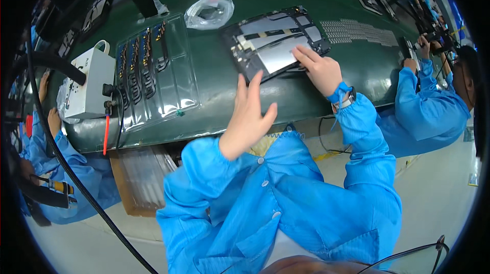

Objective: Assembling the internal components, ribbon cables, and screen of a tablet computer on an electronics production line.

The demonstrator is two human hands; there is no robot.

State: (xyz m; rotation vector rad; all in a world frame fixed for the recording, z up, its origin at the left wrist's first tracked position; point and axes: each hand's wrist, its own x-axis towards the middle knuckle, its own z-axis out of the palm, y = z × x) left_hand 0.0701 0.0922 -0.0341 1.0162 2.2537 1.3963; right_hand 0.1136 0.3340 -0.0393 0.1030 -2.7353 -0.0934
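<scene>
An opened tablet (273,39), dark-framed with silver battery panels and ribbon cables showing, lies at a slant over the bench in front of me. My right hand (324,74) is closed at its near right edge, fingertips over a silver panel; the thumb is hidden. Beside the near left corner, my left hand (249,116) is open with thumb and fingers spread. The fingertips come close to that corner, and whether they touch it I cannot tell.
Left of the tablet, a clear plastic tray (176,77) holds several dark flex cables (135,65). A white box (91,82) with plugged cords stands beyond it. Behind are a clear bag (209,13) and, rightward, rows of small metal parts (357,33). Co-workers (426,100) sit either side.
</scene>
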